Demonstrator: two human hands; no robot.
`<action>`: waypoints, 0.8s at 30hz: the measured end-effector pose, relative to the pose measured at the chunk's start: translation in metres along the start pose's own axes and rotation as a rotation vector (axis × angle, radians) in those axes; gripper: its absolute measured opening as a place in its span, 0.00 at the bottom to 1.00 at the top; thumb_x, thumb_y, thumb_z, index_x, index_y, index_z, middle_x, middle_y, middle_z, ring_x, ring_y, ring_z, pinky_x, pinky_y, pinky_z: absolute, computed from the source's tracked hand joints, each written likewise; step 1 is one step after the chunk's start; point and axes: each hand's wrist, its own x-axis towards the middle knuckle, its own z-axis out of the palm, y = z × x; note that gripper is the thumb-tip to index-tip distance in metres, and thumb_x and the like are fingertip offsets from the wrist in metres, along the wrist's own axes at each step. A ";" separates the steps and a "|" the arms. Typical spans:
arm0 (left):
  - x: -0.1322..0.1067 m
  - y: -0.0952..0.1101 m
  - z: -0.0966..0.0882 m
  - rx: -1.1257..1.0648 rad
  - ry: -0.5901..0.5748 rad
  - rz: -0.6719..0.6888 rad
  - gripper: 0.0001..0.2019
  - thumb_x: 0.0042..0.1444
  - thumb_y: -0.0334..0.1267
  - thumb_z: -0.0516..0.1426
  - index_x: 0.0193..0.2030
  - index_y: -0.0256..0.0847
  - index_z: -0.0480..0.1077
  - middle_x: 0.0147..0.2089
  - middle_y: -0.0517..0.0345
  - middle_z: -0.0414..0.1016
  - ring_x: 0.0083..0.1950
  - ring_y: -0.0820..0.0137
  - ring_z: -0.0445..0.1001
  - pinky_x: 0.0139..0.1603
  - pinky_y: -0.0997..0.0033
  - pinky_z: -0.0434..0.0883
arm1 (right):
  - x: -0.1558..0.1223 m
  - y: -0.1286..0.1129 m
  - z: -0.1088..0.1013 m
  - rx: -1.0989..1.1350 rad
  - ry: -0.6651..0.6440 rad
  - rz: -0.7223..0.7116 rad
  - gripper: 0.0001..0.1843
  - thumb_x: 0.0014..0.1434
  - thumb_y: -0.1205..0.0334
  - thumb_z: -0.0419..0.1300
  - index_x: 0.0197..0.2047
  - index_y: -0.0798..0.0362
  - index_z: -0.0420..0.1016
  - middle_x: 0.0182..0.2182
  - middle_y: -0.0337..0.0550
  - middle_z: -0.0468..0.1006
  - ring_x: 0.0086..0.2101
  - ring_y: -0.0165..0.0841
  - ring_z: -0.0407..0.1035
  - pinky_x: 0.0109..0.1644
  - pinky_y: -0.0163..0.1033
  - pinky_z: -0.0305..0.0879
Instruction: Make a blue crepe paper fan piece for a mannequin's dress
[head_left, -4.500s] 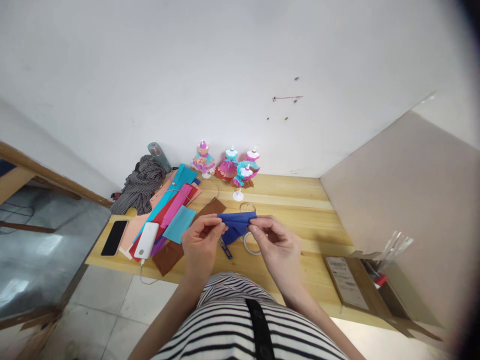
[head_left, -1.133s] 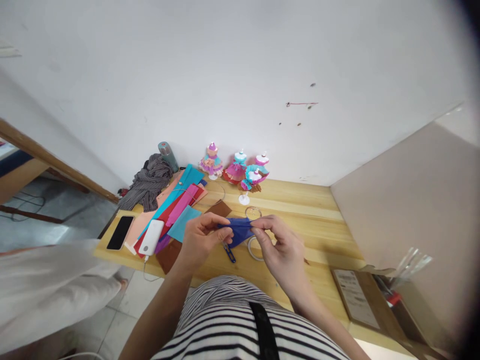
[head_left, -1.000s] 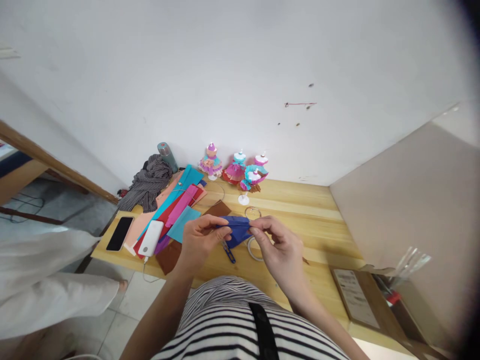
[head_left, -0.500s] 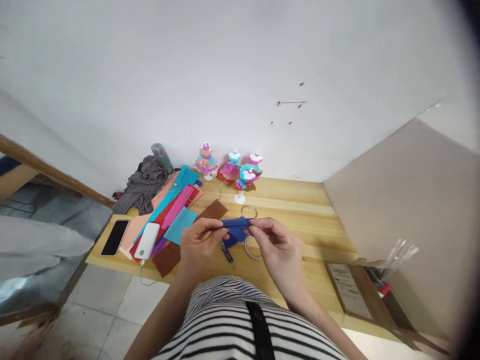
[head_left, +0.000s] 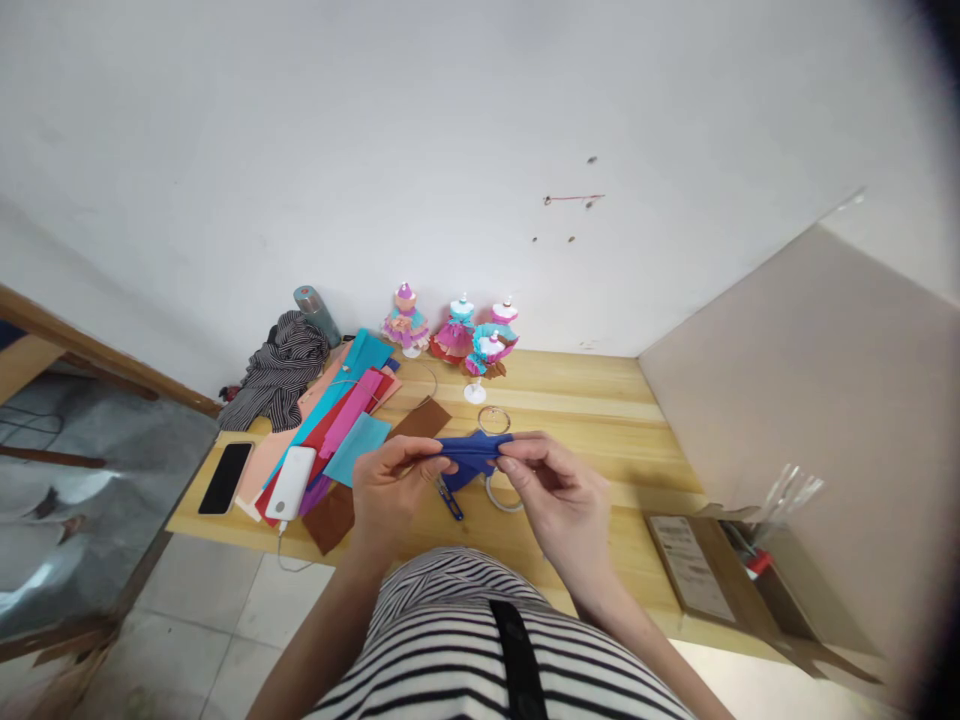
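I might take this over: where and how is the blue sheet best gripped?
Probably pinch the blue sheet mid-strip, from the far side: the left hand and right hand hold the folded strip's ends, leaving its middle bare, and the loose flap shows on the near side.

A pale wooden table point(head_left: 592, 390) is running along the wall. At its back left, a bottle point(head_left: 317, 316) is standing beside a bunched striped cloth point(head_left: 281, 370). A phone point(head_left: 226, 478) is lying flat near the left edge, and next to it coloured sheets point(head_left: 351, 413) are overlapping in a slanting pile. Four small frilled figures point(head_left: 455, 335) are standing toward the wall. In the middle, a thin ring point(head_left: 480, 415), a white tape roll point(head_left: 491, 495) and a blue cutter point(head_left: 452, 503) are resting near one another. An opened cardboard box point(head_left: 727, 580) is sitting at the right end.
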 end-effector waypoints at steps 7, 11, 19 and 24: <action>-0.002 0.006 0.001 -0.028 0.013 -0.031 0.05 0.42 0.33 0.67 0.29 0.38 0.78 0.24 0.59 0.80 0.26 0.65 0.81 0.30 0.71 0.79 | -0.001 -0.001 -0.002 -0.051 0.006 -0.059 0.03 0.57 0.66 0.63 0.33 0.50 0.78 0.31 0.43 0.80 0.32 0.35 0.75 0.37 0.40 0.73; -0.004 0.005 0.001 -0.035 0.017 -0.023 0.05 0.43 0.33 0.67 0.29 0.38 0.78 0.25 0.59 0.79 0.26 0.66 0.81 0.30 0.70 0.79 | -0.003 0.002 -0.003 -0.053 0.002 -0.076 0.04 0.58 0.67 0.63 0.34 0.49 0.78 0.31 0.42 0.80 0.33 0.35 0.75 0.37 0.41 0.73; -0.004 0.002 0.002 -0.112 0.090 -0.028 0.07 0.38 0.31 0.69 0.26 0.39 0.78 0.31 0.59 0.79 0.31 0.72 0.78 0.35 0.73 0.78 | -0.003 0.002 -0.003 0.013 -0.002 -0.068 0.06 0.56 0.70 0.63 0.34 0.49 0.79 0.32 0.43 0.79 0.35 0.35 0.74 0.38 0.42 0.72; -0.006 -0.005 0.003 -0.118 0.102 0.001 0.06 0.40 0.32 0.69 0.27 0.39 0.78 0.32 0.58 0.79 0.30 0.73 0.77 0.35 0.74 0.77 | -0.003 -0.004 0.000 0.063 0.038 -0.041 0.07 0.54 0.71 0.64 0.33 0.49 0.80 0.31 0.42 0.80 0.33 0.34 0.75 0.35 0.39 0.72</action>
